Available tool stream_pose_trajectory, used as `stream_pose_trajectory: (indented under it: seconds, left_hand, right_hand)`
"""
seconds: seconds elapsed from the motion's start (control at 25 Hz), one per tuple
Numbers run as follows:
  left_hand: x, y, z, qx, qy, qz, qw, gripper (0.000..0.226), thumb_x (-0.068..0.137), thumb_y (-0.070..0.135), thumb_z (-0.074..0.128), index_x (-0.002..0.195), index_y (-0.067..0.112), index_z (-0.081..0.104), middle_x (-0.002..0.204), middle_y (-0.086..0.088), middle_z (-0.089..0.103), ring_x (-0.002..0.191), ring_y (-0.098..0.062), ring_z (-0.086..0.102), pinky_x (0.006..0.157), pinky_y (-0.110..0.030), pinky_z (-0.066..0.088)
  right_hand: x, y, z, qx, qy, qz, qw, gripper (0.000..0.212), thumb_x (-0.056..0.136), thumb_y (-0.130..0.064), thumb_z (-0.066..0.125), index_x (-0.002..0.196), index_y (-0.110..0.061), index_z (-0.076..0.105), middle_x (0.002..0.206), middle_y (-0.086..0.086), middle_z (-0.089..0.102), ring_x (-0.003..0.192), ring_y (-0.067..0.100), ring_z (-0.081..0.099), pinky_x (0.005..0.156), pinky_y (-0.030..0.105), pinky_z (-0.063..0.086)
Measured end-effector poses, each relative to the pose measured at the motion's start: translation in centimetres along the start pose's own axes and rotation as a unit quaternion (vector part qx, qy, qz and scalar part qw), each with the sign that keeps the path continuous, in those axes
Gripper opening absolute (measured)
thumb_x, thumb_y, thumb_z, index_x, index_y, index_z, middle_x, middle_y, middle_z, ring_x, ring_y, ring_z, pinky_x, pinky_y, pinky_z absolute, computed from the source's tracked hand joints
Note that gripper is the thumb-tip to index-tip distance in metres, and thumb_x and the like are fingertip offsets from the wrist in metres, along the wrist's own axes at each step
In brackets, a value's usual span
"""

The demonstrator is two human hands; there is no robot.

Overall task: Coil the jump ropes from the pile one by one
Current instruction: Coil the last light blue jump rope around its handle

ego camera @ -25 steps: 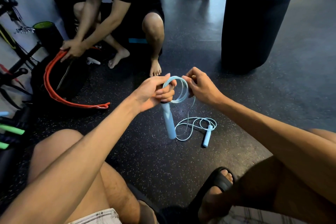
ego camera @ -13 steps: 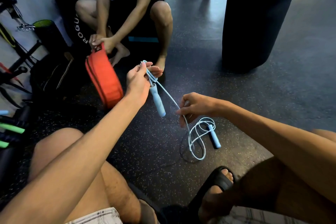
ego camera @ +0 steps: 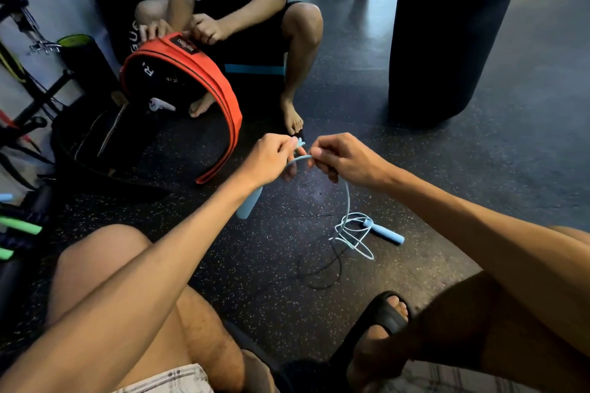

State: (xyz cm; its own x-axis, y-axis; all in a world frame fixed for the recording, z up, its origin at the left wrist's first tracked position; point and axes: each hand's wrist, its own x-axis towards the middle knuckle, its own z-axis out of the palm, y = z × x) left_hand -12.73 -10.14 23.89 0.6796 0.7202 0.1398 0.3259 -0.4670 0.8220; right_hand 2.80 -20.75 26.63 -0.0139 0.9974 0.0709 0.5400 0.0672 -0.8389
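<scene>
Left hand (ego camera: 271,156) and right hand (ego camera: 346,159), close together, each pinch the blue jump rope (ego camera: 348,201) above the floor (ego camera: 479,169)

Handle (ego camera: 250,205) partly hidden, punching bag (ego camera: 447,41) top cropped

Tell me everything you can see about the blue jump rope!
The jump rope is pale blue, with a thin cord that looks like plastic and two thicker handles. The left hand grips the rope at one handle, which sticks out below it. The right hand pinches the cord close by. The rest drops to the floor and lies in loose loops beside the second handle.
</scene>
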Motion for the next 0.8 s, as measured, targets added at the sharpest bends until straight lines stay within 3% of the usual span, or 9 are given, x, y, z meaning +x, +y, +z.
stream_pose_trajectory:
  seconds: [0.12,0.24,0.4,0.52,0.6,0.8]
  left_hand:
    - [-0.4,0.7,0.2,-0.052,-0.106,-0.035,0.992,0.043,0.105,0.022,0.035,0.081,0.008,0.068,0.049,-0.007,0.050,0.036,-0.008,0.044,0.041,-0.020,0.037]
    - [-0.5,1.1,-0.1,-0.172,-0.182,-0.088,0.964,0.050,0.106,0.028,0.032,0.077,0.004,0.066,0.046,-0.003,0.032,0.037,-0.012,0.025,0.042,-0.023,0.022]
    - [-0.4,1.7,-0.8,-0.306,-0.209,-0.117,0.922,0.045,0.102,0.029,0.037,0.069,0.005,0.055,0.040,0.006,0.021,0.036,-0.009,0.014,0.043,-0.026,0.013]
    - [-0.2,1.9,-1.2,-0.440,-0.198,-0.112,0.869,0.041,0.103,0.030,0.033,0.074,0.007,0.051,0.039,0.009,0.020,0.035,-0.007,0.014,0.041,-0.025,0.014]
    - [-0.1,1.8,-1.4,-0.507,-0.174,-0.099,0.838,0.039,0.104,0.031,0.032,0.081,0.007,0.051,0.043,0.009,0.022,0.038,-0.007,0.017,0.045,-0.024,0.019]
    - [0.7,1.7,-2.3,-0.631,-0.024,-0.092,0.770,0.035,0.105,0.025,0.028,0.092,0.003,0.053,0.053,0.004,0.038,0.047,-0.009,0.035,0.057,-0.024,0.036]
  right_hand:
    - [0.5,0.5,-0.6,-0.072,0.067,-0.001,0.995,0.028,0.100,-0.012,0.049,0.081,0.004,0.064,0.049,-0.013,0.050,0.044,0.002,0.042,0.050,0.020,0.037]
    - [1.0,1.2,-0.9,-0.116,0.112,-0.002,0.987,0.026,0.096,-0.016,0.055,0.079,0.001,0.064,0.053,-0.011,0.051,0.045,0.002,0.045,0.054,0.026,0.038]
    - [1.3,1.6,-0.7,-0.037,0.144,0.010,0.989,0.024,0.094,-0.028,0.062,0.078,-0.011,0.054,0.057,-0.003,0.054,0.051,0.012,0.045,0.053,0.031,0.039]
    - [1.2,1.3,-0.4,0.030,0.151,0.025,0.988,0.025,0.099,-0.025,0.055,0.079,-0.011,0.049,0.057,0.007,0.053,0.050,0.018,0.048,0.051,0.035,0.042]
    - [0.9,1.3,0.0,0.065,0.126,0.057,0.988,0.022,0.102,-0.023,0.048,0.086,-0.008,0.048,0.060,0.015,0.060,0.055,0.028,0.060,0.058,0.044,0.053]
    - [-0.4,2.4,1.0,0.115,-0.031,0.169,0.978,0.012,0.102,-0.016,0.047,0.101,-0.005,0.042,0.079,0.027,0.070,0.077,0.046,0.070,0.076,0.056,0.058]
